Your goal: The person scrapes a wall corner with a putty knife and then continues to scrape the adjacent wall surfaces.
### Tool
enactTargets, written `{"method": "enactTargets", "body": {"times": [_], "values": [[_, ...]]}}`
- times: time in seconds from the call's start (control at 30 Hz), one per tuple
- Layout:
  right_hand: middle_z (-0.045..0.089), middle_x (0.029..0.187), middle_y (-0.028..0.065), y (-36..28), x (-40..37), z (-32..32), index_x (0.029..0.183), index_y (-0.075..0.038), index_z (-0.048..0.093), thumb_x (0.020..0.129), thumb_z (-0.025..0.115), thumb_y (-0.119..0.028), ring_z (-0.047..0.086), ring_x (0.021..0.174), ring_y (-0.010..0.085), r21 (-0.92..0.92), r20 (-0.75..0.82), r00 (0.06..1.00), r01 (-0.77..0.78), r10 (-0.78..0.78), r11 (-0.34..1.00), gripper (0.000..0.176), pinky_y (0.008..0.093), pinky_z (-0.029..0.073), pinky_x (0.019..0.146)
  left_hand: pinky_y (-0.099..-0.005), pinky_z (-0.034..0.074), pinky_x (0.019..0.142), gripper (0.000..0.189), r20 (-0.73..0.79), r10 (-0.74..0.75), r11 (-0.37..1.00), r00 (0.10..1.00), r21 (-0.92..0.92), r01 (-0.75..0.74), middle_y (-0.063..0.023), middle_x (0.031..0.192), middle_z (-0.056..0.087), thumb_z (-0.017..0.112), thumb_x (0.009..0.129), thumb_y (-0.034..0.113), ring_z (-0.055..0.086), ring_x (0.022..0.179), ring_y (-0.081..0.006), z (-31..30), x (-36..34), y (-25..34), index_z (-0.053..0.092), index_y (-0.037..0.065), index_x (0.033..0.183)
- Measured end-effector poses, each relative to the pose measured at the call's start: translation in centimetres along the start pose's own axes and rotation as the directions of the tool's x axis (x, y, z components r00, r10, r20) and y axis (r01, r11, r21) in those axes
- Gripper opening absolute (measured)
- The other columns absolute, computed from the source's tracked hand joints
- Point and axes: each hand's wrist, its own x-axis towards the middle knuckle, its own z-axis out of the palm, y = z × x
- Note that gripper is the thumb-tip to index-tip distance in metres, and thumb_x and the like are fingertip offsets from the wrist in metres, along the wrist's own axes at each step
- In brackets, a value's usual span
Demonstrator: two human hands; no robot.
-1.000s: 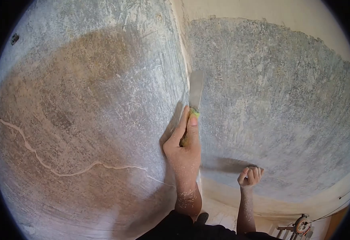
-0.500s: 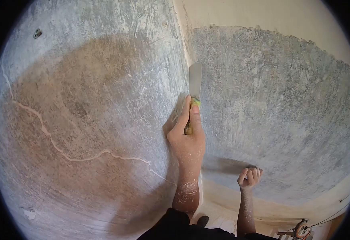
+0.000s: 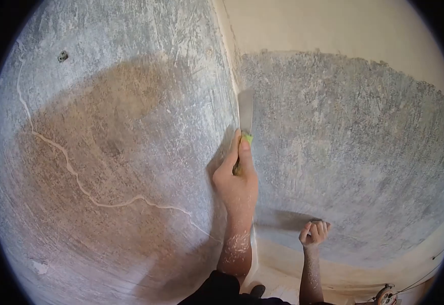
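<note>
My left hand (image 3: 236, 180) holds a scraper by its yellow-green handle (image 3: 247, 138), with thumb and a finger along it. The flat metal blade (image 3: 246, 109) points up and lies against the corner where the two wall faces meet. White specks cover the wrist and forearm. Lower right, my right hand (image 3: 314, 232) is curled into a fist beside the right wall face, with no object visible in it. Whether it touches the wall I cannot tell.
The left wall (image 3: 181, 142) is patchy grey-brown with a pale wavy crack line (image 3: 69, 165) and a small dark fitting (image 3: 63, 56). The right wall (image 3: 344, 152) is rough grey below cream paint (image 3: 334, 25). A round reel-like object (image 3: 386, 296) with cords sits lower right.
The view has shifted, so the wall features appear lower. The blade and my left hand sit slightly lower in the picture, still along the corner. My right hand remains a fist.
</note>
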Motion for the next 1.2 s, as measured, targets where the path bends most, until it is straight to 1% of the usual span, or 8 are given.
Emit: {"method": "enactTargets", "body": {"times": [0.13, 0.23, 0.3, 0.5, 0.7, 0.83, 1.1, 1.2], "values": [[0.046, 0.064, 0.0053, -0.1, 0.1, -0.1, 0.063, -0.008, 0.045, 0.084, 0.055, -0.004, 0.044, 0.059, 0.0236, 0.044, 0.006, 0.999, -0.037, 0.037, 0.998, 0.024, 0.0367, 0.031, 0.064, -0.0327, 0.051, 0.08, 0.04, 0.033, -0.061, 0.997, 0.998, -0.054, 0.063, -0.017, 0.095, 0.072, 0.057, 0.1, 0.027, 0.067, 0.088, -0.0198, -1.0, -0.2, -0.5, 0.061, -0.001, 0.128], [0.046, 0.064, 0.0047, 0.0, -0.4, -0.5, 0.063, -0.009, 0.045, 0.083, 0.056, -0.004, 0.044, 0.058, 0.0231, 0.045, 0.018, 0.999, -0.029, 0.028, 0.999, 0.023, 0.0367, 0.031, 0.063, -0.0335, 0.052, 0.084, 0.041, 0.013, -0.051, 0.998, 0.999, -0.036, 0.051, -0.0193, 0.103, 0.07, 0.056, 0.1, 0.026, 0.067, 0.096, -0.0212, -0.6, 0.5, 0.0, 0.06, -0.002, 0.129], [0.045, 0.063, 0.0037, 0.0, -0.1, -0.2, 0.062, -0.01, 0.044, 0.08, 0.057, -0.004, 0.043, 0.058, 0.0223, 0.053, 0.01, 0.999, -0.047, 0.046, 0.998, 0.024, 0.0367, 0.03, 0.062, -0.0339, 0.051, 0.087, 0.041, 0.002, 0.072, 0.997, 0.997, -0.032, -0.072, -0.0216, 0.111, 0.069, 0.056, 0.1, 0.026, 0.066, 0.104, -0.0228, -0.4, 0.6, -0.2, 0.059, -0.003, 0.13], [0.049, 0.066, 0.0036, 0.0, 0.3, -0.9, 0.063, -0.01, 0.046, 0.079, 0.06, -0.004, 0.047, 0.06, 0.0217, 0.102, 0.066, 0.997, -0.043, 0.036, 0.994, 0.021, 0.0365, 0.031, 0.063, -0.0368, 0.047, 0.098, 0.041, 0.041, -0.058, 0.997, 0.997, -0.041, 0.06, -0.0249, 0.125, 0.062, 0.053, 0.101, 0.025, 0.059, 0.121, -0.0304, -0.7, 1.0, 2.1, 0.058, -0.005, 0.129], [0.049, 0.066, 0.0029, -0.3, 0.9, -1.3, 0.064, -0.011, 0.048, 0.078, 0.061, -0.005, 0.047, 0.061, 0.0217, 0.103, 0.131, 0.99, -0.06, 0.046, 0.993, 0.02, 0.036, 0.031, 0.063, -0.037, 0.046, 0.1, 0.042, 0.003, 0.125, 0.992, 0.992, -0.005, -0.125, -0.0238, 0.125, 0.063, 0.053, 0.101, 0.025, 0.059, 0.121, -0.0282, 0.2, 1.3, 0.0, 0.058, -0.005, 0.13], [0.049, 0.065, 0.0028, 0.0, -0.1, -0.9, 0.064, -0.011, 0.049, 0.078, 0.061, -0.007, 0.047, 0.059, 0.0217, 0.048, 0.099, 0.995, -0.029, 0.024, 0.998, 0.019, 0.0359, 0.03, 0.063, -0.0361, 0.046, 0.098, 0.04, 0.031, -0.035, 0.998, 0.999, -0.048, 0.037, -0.0228, 0.121, 0.065, 0.052, 0.101, 0.022, 0.06, 0.117, -0.0259, -0.2, 1.3, 2.2, 0.058, -0.005, 0.13], [0.047, 0.063, 0.0024, 0.3, 0.1, -0.4, 0.062, -0.012, 0.049, 0.079, 0.06, -0.008, 0.044, 0.057, 0.0216, 0.048, 0.05, 0.999, -0.009, 0.006, 0.999, 0.021, 0.0361, 0.03, 0.061, -0.0362, 0.05, 0.092, 0.038, -0.012, 0.159, 0.987, 0.987, -0.022, -0.159, -0.0241, 0.116, 0.066, 0.055, 0.1, 0.019, 0.064, 0.108, -0.0248, -0.1, 2.3, 1.1, 0.058, -0.006, 0.129], [0.047, 0.062, 0.0026, 0.5, 0.0, -0.3, 0.061, -0.011, 0.048, 0.079, 0.06, -0.008, 0.044, 0.057, 0.0213, 0.017, 0.047, 0.999, 0.018, -0.019, 1.0, 0.021, 0.0364, 0.03, 0.061, -0.0366, 0.05, 0.092, 0.039, -0.004, 0.104, 0.994, 0.995, -0.04, -0.104, -0.0241, 0.117, 0.066, 0.056, 0.1, 0.021, 0.064, 0.11, -0.0256, -0.3, 0.7, 0.2, 0.059, -0.006, 0.128]]}}
